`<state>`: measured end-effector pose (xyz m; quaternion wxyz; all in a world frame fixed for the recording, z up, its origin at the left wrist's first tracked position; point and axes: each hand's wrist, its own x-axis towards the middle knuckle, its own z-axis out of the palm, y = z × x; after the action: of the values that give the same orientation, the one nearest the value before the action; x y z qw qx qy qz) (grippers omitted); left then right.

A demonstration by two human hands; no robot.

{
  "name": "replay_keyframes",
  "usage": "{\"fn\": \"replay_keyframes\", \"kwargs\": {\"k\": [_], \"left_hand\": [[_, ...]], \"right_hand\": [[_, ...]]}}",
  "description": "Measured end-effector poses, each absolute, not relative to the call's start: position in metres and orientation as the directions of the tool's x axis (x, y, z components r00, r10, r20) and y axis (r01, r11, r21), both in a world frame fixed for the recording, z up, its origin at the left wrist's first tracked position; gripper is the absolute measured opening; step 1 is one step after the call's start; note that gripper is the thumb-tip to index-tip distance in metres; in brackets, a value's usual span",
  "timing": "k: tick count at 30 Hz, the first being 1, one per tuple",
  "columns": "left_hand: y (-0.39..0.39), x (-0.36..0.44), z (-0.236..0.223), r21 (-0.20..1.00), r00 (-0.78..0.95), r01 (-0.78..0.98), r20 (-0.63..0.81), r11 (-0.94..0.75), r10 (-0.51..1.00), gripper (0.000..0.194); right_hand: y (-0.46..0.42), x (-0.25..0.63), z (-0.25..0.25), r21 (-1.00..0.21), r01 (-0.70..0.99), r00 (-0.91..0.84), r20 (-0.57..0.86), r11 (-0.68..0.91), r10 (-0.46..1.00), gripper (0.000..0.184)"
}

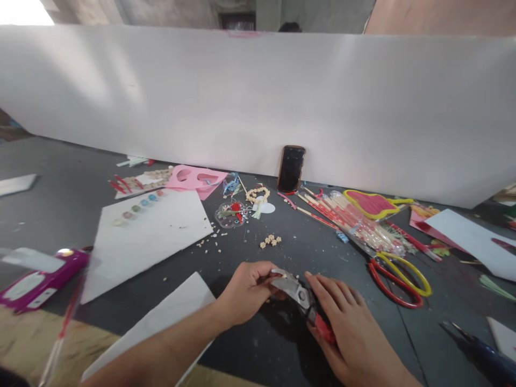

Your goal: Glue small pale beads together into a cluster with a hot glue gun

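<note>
My right hand [350,322] is wrapped round the red handle of pruning shears [300,295], which point up and left over the dark table. At the blade end, my left hand [248,287] is closed in a pinch. Whatever its fingertips hold is mostly hidden behind the blades. Just beyond the hands lies a small cluster of pale tan flower-shaped pieces [270,241]. Little pale bits are scattered to its left. Farther back are a ring of tan beads [258,194] and a clear dish [231,215] with red and small coloured bits.
A phone [291,168] leans against the white board [242,102]. Chopsticks in plastic wrap [355,217] and red-and-yellow-handled scissors [399,279] lie right. White sheets [157,226], pink cut paper [197,177] and a purple device [44,282] are left. A dark-blue-handled tool [479,349] lies lower right.
</note>
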<state>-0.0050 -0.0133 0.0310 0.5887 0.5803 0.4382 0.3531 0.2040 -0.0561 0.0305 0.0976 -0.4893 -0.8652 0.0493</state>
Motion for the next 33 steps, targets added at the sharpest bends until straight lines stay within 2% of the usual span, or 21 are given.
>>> {"fn": "replay_keyframes", "kwargs": {"k": [8,17,23,27,30,33], "left_hand": [[-0.013,-0.007,0.028,0.99,0.423,0.124,-0.116,0.069,0.899,0.014],[-0.015,-0.008,0.032,0.991,0.452,0.118,-0.107,0.06,0.886,0.014],[-0.017,-0.006,0.037,0.996,0.416,0.068,-0.086,0.063,0.905,0.013],[-0.014,-0.005,0.033,0.997,0.375,0.068,-0.07,0.048,0.924,0.014],[-0.011,-0.006,0.029,0.993,0.358,0.116,-0.06,0.02,0.932,0.023],[-0.01,-0.007,0.027,0.983,0.321,0.182,-0.091,0.033,0.943,0.024]], "right_hand": [[-0.054,0.205,0.033,-0.213,0.838,-0.5,0.069,0.503,0.863,0.064],[-0.057,0.205,0.035,-0.292,0.818,-0.5,0.064,0.495,0.864,0.055],[-0.063,0.201,0.035,-0.275,0.819,-0.486,0.134,0.504,0.863,0.051],[-0.064,0.2,0.033,-0.222,0.827,-0.481,0.193,0.516,0.855,0.053],[-0.057,0.206,0.029,-0.177,0.886,-0.386,0.235,0.429,0.892,0.049],[-0.046,0.215,0.024,-0.136,0.94,-0.273,0.247,0.312,0.93,0.045]]}}
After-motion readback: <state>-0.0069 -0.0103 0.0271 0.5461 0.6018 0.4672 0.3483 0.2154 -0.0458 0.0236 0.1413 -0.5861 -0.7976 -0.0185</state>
